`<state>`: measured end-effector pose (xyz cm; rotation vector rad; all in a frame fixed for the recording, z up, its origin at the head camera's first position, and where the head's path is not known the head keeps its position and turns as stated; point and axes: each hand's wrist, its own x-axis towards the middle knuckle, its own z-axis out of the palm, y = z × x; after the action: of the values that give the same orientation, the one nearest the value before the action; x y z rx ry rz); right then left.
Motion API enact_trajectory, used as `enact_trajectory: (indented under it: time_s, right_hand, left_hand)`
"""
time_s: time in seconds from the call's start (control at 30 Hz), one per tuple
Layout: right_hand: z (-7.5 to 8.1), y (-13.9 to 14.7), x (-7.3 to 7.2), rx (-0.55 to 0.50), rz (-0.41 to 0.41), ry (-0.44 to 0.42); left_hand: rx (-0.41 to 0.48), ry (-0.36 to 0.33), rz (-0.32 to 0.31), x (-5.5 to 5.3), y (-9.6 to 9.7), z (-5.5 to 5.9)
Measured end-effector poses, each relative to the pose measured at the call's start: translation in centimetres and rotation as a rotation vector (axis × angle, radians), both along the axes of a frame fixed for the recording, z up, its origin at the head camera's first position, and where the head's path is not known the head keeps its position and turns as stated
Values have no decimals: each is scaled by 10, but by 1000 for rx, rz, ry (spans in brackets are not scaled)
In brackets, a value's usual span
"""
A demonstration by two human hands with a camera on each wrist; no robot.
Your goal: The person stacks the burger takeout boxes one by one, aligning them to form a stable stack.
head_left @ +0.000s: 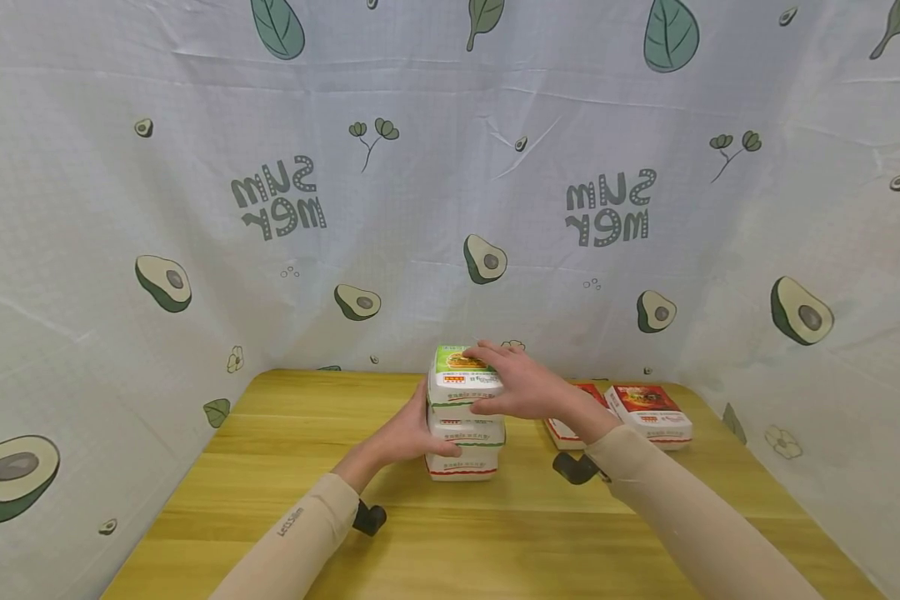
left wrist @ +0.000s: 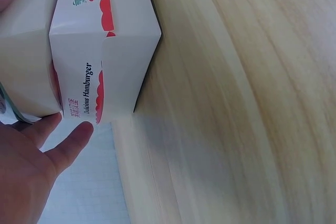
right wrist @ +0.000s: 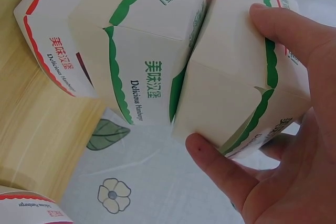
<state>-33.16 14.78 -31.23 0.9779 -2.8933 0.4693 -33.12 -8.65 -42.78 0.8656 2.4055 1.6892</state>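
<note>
1. Right wrist view: the right hand [head_left: 525, 385] grips the top box [head_left: 465, 393], thumb and fingers spread across it at frame right.
2. Head view, centre: the left hand [head_left: 403, 429] holds the middle box [head_left: 474, 432], thumb in front, fingers behind its left side; left-wrist fingertips also reach the bottom box [head_left: 461, 467].
3. These three boxes stand stacked on the table [head_left: 322, 417]. The step looks like seating or lifting the top one; which, I cannot tell.
4. Next probably calls for squaring the stack before the right hand lets go.
5. Right of centre, two red-topped boxes [head_left: 648, 410] sit apart from it.
</note>
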Motion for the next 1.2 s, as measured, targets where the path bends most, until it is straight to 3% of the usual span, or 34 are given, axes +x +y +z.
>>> enact_trajectory:
  time_s: [0.67,0.93,1.2]
  right_hand:
    - [0,-1,0,8,16,23]
    - [2,-1,2,7,6,15]
    - [1,-1,2,10,-3,3]
  left_hand:
    - [17,0,-47,-1,-2,1]
    - [-89,-2,30,3,-10,2]
    - [-173,-21,68,-2,-17,-9]
